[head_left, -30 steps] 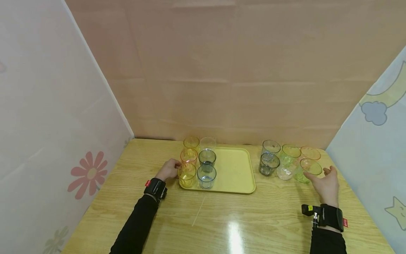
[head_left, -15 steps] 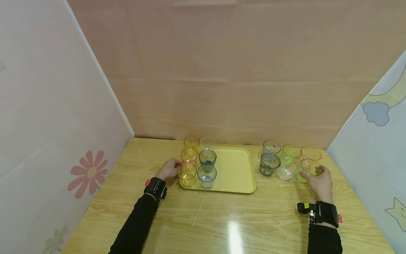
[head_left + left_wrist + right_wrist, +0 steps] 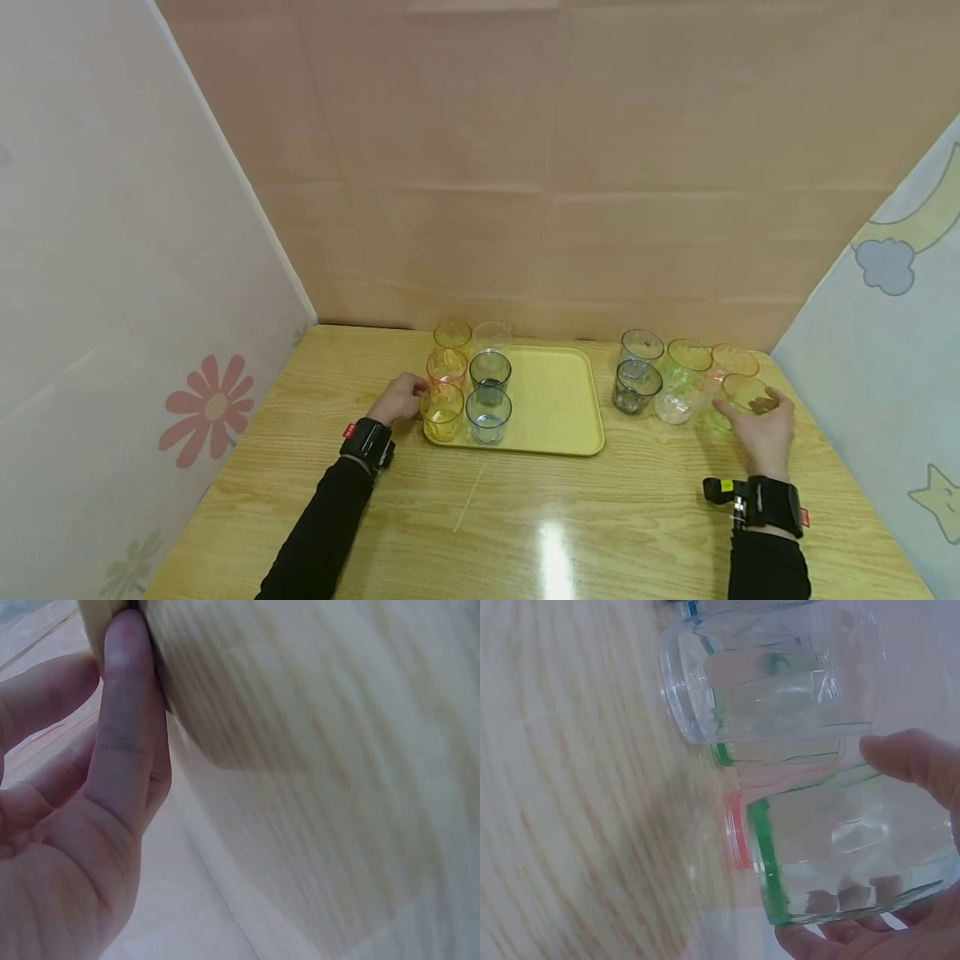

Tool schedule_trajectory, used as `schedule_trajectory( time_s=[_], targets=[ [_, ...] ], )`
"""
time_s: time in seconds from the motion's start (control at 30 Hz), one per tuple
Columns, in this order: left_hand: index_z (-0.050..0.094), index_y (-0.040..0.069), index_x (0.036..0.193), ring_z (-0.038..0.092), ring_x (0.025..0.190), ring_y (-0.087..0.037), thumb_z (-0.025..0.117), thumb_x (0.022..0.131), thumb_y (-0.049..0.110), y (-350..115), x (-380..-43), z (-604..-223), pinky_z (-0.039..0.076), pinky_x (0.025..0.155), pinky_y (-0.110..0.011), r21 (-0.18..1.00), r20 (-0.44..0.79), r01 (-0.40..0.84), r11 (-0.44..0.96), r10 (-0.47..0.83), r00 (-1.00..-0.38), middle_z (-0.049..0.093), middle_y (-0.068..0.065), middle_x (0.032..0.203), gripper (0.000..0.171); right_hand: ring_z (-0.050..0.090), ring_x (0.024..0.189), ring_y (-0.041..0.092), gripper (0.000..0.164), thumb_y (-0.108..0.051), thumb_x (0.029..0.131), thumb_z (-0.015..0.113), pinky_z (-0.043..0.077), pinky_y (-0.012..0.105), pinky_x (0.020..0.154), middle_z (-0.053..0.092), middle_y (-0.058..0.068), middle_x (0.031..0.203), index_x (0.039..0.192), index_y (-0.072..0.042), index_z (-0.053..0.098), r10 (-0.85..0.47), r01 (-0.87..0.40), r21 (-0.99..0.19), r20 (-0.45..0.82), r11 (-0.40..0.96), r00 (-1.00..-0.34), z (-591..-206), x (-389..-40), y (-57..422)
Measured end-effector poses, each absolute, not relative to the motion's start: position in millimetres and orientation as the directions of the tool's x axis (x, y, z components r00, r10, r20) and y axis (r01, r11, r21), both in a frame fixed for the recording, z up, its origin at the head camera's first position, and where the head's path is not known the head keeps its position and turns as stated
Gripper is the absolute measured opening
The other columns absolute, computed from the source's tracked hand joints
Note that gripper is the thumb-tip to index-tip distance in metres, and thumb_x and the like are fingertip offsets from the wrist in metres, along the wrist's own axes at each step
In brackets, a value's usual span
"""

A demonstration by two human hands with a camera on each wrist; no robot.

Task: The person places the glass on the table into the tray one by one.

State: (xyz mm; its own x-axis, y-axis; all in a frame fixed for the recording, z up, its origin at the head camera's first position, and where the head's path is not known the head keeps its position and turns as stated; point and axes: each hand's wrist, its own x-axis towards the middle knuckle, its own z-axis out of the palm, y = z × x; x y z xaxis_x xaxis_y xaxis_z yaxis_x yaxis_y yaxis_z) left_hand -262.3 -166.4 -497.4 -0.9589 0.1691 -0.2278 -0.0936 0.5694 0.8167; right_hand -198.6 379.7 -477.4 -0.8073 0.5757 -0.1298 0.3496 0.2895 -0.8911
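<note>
At the left side of the yellow tray [image 3: 555,400], my left hand [image 3: 397,400] pinches the tray's rim [image 3: 93,630] between thumb and fingers. Two columns of tinted glasses fill the tray's left half, with a yellow glass [image 3: 442,414] and a pale blue glass [image 3: 488,417] in front. Over on the right, my right hand [image 3: 765,429] grips a green-tinted glass [image 3: 840,840], thumb on one side and fingers on the other. Its base sits farther from the tabletop than those of the clear glass [image 3: 772,682] and the pink glass [image 3: 737,829] in the right wrist view.
Beside the tray's right edge stand a dark grey glass [image 3: 636,390], a blue-grey glass [image 3: 641,344] and another green glass [image 3: 686,367], close together. A tan backdrop [image 3: 555,208] rises behind the wooden table [image 3: 600,517], with printed wall panels at both sides.
My right hand closed in around the green glass, then shifted slightly right and away from the table with it. The left hand stays at the tray's side.
</note>
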Motion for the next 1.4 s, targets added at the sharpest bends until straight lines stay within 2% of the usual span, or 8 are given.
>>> schedule_trajectory(
  time_s=[0.23,0.43,0.57,0.8,1.03,1.2,1.27,1.4],
  targets=[
    [0.068,-0.007,0.108,0.061,0.08,-0.019,0.061,0.086,-0.001,-167,-262,-498,0.054,0.062,-0.029,0.798,-0.208,-0.064,0.599,0.173,-0.963,0.065,-0.014,0.088,0.024,0.031,0.096,0.008,0.082,-0.04,0.08,0.078,0.037,0.031,0.08,0.025,-0.012,0.112,0.143,-0.031,0.027,0.617,0.312,-0.93,-0.131,0.196,-0.776,-473,-197,379],
    [0.067,-0.009,0.111,0.062,0.082,-0.021,0.061,0.086,-0.003,-165,-262,-498,0.056,0.063,-0.03,0.81,-0.21,-0.078,0.582,0.164,-0.964,0.065,-0.016,0.09,0.027,0.033,0.111,0.004,0.081,-0.028,0.08,0.081,0.036,0.028,0.093,0.036,-0.018,0.119,0.139,-0.029,0.025,0.617,0.188,-0.979,-0.102,0.077,-0.78,-466,-196,375],
    [0.067,-0.01,0.11,0.062,0.083,-0.021,0.061,0.085,-0.004,-164,-262,-498,0.056,0.063,-0.031,0.808,-0.208,-0.077,0.584,0.16,-0.965,0.065,-0.016,0.09,0.026,0.039,0.111,0.001,0.088,-0.024,0.081,0.081,0.039,0.018,0.089,0.044,-0.018,0.121,0.147,-0.027,0.023,0.613,0.123,-0.991,-0.064,0.054,-0.788,-465,-195,374],
    [0.064,-0.011,0.116,0.062,0.086,-0.023,0.059,0.087,-0.004,-164,-262,-497,0.057,0.063,-0.032,0.817,-0.225,-0.101,0.567,0.153,-0.962,0.064,-0.018,0.094,0.03,0.043,0.112,0.001,0.079,-0.022,0.083,0.079,0.042,0.017,0.091,0.046,-0.013,0.127,0.146,-0.027,0.032,0.549,-0.047,-0.992,0.102,0.113,-0.829,-485,-201,390],
    [0.064,-0.011,0.115,0.063,0.086,-0.023,0.06,0.087,-0.003,-165,-261,-498,0.056,0.064,-0.032,0.805,-0.215,-0.086,0.587,0.153,-0.965,0.065,-0.018,0.094,0.03,0.046,0.11,0.007,0.072,-0.015,0.083,0.078,0.042,0.02,0.089,0.052,-0.005,0.124,0.141,-0.022,0.037,0.576,-0.165,-0.985,0.158,0.04,-0.802,-455,-192,369],
    [0.064,-0.01,0.116,0.061,0.086,-0.022,0.059,0.087,-0.003,-166,-262,-497,0.055,0.064,-0.03,0.795,-0.212,-0.078,0.602,0.155,-0.965,0.065,-0.017,0.095,0.03,0.048,0.109,0.007,0.071,-0.009,0.082,0.079,0.044,0.015,0.083,0.054,-0.005,0.119,0.139,-0.019,0.038,0.552,-0.176,-0.984,0.133,-0.026,-0.823,-433,-186,350],
    [0.065,-0.009,0.115,0.061,0.085,-0.021,0.059,0.087,-0.003,-166,-262,-497,0.054,0.064,-0.03,0.793,-0.209,-0.072,0.605,0.161,-0.965,0.065,-0.016,0.094,0.029,0.049,0.107,0.007,0.071,-0.01,0.081,0.079,0.045,0.015,0.081,0.054,-0.006,0.118,0.139,-0.019,0.039,0.53,-0.166,-0.986,0.14,-0.002,-0.836,-430,-187,346],
    [0.067,-0.008,0.111,0.061,0.082,-0.02,0.06,0.086,-0.003,-167,-262,-497,0.052,0.064,-0.029,0.787,-0.192,-0.044,0.616,0.176,-0.965,0.065,-0.015,0.09,0.026,0.053,0.108,0.009,0.07,-0.005,0.083,0.076,0.049,0.017,0.082,0.054,-0.003,0.122,0.141,-0.017,0.04,0.467,-0.258,-0.966,0.224,-0.008,-0.856,-441,-194,343]
  ],
)
